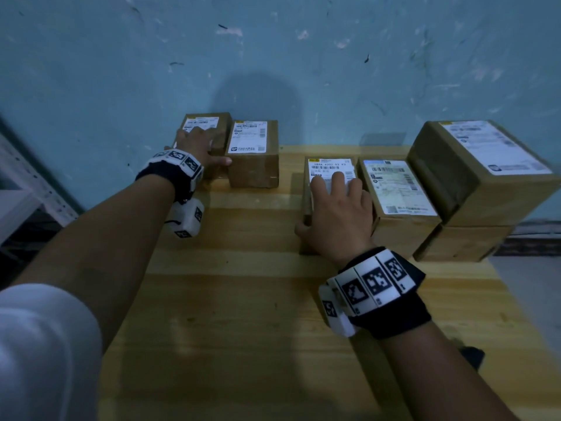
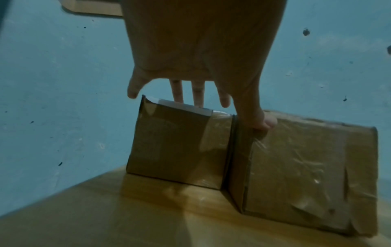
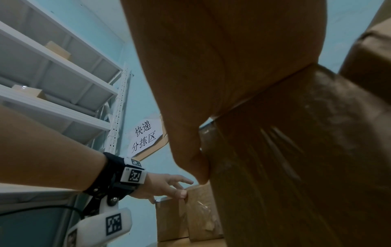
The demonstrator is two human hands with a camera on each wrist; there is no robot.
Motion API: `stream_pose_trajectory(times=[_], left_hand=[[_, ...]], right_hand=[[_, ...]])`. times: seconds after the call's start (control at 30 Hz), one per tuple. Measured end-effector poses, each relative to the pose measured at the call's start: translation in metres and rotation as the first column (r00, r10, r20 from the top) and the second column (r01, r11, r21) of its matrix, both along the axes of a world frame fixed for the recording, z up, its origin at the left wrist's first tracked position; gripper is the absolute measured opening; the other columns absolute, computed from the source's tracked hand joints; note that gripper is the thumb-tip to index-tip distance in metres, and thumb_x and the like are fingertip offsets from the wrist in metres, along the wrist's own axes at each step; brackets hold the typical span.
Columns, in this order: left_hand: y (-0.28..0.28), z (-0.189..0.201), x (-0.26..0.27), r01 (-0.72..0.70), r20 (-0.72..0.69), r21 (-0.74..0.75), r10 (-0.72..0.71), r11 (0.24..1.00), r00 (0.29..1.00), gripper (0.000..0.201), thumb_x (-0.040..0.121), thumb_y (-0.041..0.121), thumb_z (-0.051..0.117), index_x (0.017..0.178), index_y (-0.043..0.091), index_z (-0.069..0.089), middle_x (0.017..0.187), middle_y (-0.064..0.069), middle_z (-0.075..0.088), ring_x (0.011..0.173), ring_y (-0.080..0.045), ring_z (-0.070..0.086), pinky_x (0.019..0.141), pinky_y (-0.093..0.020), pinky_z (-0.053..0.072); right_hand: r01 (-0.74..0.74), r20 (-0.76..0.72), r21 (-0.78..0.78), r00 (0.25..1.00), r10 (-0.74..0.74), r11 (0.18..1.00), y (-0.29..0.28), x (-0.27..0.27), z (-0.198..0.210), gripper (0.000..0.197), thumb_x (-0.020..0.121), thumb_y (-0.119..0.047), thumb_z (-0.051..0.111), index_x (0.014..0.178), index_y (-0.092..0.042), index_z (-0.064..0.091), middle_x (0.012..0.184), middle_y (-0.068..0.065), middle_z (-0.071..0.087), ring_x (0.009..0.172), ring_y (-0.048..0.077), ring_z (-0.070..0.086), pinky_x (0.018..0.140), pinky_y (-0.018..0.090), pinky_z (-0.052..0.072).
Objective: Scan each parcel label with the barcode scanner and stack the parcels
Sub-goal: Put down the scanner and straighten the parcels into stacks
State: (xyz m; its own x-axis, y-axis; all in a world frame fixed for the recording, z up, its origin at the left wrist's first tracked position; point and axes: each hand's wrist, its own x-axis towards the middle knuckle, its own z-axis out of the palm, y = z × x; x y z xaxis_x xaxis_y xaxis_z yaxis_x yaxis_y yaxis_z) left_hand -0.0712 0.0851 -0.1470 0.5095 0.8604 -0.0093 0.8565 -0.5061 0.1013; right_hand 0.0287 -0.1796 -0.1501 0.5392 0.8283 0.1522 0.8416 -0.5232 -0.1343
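Several brown cardboard parcels with white labels stand on the wooden table (image 1: 243,314). My left hand (image 1: 198,144) lies with straight, spread fingers on top of the far-left parcel (image 1: 217,123). Its thumb touches the front of the neighbouring parcel (image 1: 253,168). In the left wrist view, the fingertips (image 2: 198,102) reach the top edge of the small box (image 2: 175,147), and the thumb presses the bigger box (image 2: 306,175). My right hand (image 1: 337,208) rests flat on the label of a middle parcel (image 1: 329,165), thumb down its left side. No scanner is recognisable.
Right of the middle parcel sits another labelled parcel (image 1: 400,189), then a large parcel (image 1: 485,165) stacked on a lower one (image 1: 461,241). A blue wall runs behind. White shelving (image 3: 63,75) stands at the left. A small dark object (image 1: 472,357) sits by the table's right edge.
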Motion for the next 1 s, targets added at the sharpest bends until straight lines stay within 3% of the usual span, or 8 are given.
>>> stream_pose_trajectory(times=[0.13,0.27,0.33,0.47,0.57,0.63,0.77,1.0], left_hand=[[0.002,0.000,0.001,0.054,0.006,0.011,-0.054,0.998,0.998,0.069,0.084,0.048,0.058,0.145,0.035,0.028,0.151,-0.015,0.027,0.140,-0.033,0.018,0.116,-0.038,0.010],[0.003,-0.006,0.000,0.042,0.062,-0.016,-0.041,0.999,0.997,0.059,0.084,0.048,0.059,0.138,0.044,0.037,0.148,-0.012,0.027,0.137,-0.037,0.015,0.115,-0.052,0.015],[-0.001,-0.004,0.002,0.044,0.075,-0.024,-0.042,0.999,0.996,0.059,0.084,0.046,0.060,0.139,0.041,0.037,0.148,-0.013,0.027,0.138,-0.036,0.014,0.116,-0.051,0.013],[-0.005,0.001,0.005,0.020,0.105,-0.059,-0.013,0.998,0.994,0.078,0.075,0.055,0.065,0.143,0.040,0.029,0.152,-0.016,0.018,0.142,-0.036,0.008,0.117,-0.047,0.008],[0.002,-0.001,0.007,-0.019,0.115,-0.120,0.033,0.993,0.993,0.097,0.063,0.068,0.066,0.142,0.051,0.014,0.157,-0.012,0.003,0.144,-0.038,-0.002,0.115,-0.057,0.007],[0.003,-0.001,0.010,-0.007,0.051,-0.144,0.014,0.990,0.999,0.102,0.053,0.080,0.061,0.140,0.056,0.013,0.159,-0.007,-0.002,0.145,-0.036,-0.006,0.112,-0.066,0.000],[-0.001,0.000,0.017,-0.020,0.014,-0.077,0.021,0.997,1.000,0.084,0.064,0.075,0.060,0.138,0.055,0.025,0.157,-0.002,0.012,0.145,-0.034,0.009,0.103,-0.076,-0.001],[-0.001,-0.003,0.022,-0.012,0.044,-0.015,0.012,1.000,0.999,0.080,0.068,0.069,0.061,0.139,0.043,0.031,0.149,-0.007,0.022,0.140,-0.036,0.019,0.103,-0.074,0.013]], right_hand=[[-0.002,0.007,-0.001,1.000,0.002,1.000,0.000,0.001,-0.001,0.068,0.077,-0.045,0.061,0.133,-0.022,0.031,0.137,0.009,0.031,0.126,0.033,0.030,0.104,0.044,0.027],[0.002,0.012,0.000,1.000,-0.002,1.000,0.001,0.000,-0.002,0.066,0.077,-0.045,0.060,0.132,-0.022,0.031,0.135,0.008,0.031,0.125,0.032,0.030,0.102,0.044,0.029],[0.003,0.009,-0.005,1.000,-0.003,1.000,0.002,0.000,-0.001,0.066,0.077,-0.045,0.060,0.131,-0.022,0.030,0.135,0.008,0.031,0.125,0.032,0.030,0.100,0.044,0.030],[0.006,0.004,-0.010,1.000,-0.006,1.000,0.001,0.000,-0.001,0.067,0.077,-0.045,0.060,0.132,-0.022,0.030,0.136,0.008,0.029,0.126,0.032,0.029,0.100,0.045,0.030],[0.004,0.009,-0.013,1.000,-0.004,1.000,0.001,0.000,-0.001,0.066,0.077,-0.046,0.060,0.131,-0.021,0.030,0.137,0.008,0.029,0.127,0.032,0.028,0.100,0.044,0.030],[0.002,0.011,-0.010,1.000,-0.002,1.000,0.001,0.000,-0.001,0.065,0.077,-0.046,0.060,0.130,-0.021,0.031,0.136,0.008,0.029,0.127,0.032,0.029,0.100,0.044,0.030],[0.001,0.005,-0.015,1.000,-0.001,1.000,0.002,0.001,-0.001,0.067,0.077,-0.045,0.061,0.131,-0.022,0.030,0.137,0.008,0.028,0.128,0.032,0.028,0.101,0.045,0.030],[-0.002,0.015,-0.017,1.000,0.002,1.000,0.002,0.001,-0.001,0.065,0.077,-0.046,0.060,0.129,-0.021,0.030,0.135,0.008,0.030,0.126,0.031,0.030,0.100,0.044,0.031]])
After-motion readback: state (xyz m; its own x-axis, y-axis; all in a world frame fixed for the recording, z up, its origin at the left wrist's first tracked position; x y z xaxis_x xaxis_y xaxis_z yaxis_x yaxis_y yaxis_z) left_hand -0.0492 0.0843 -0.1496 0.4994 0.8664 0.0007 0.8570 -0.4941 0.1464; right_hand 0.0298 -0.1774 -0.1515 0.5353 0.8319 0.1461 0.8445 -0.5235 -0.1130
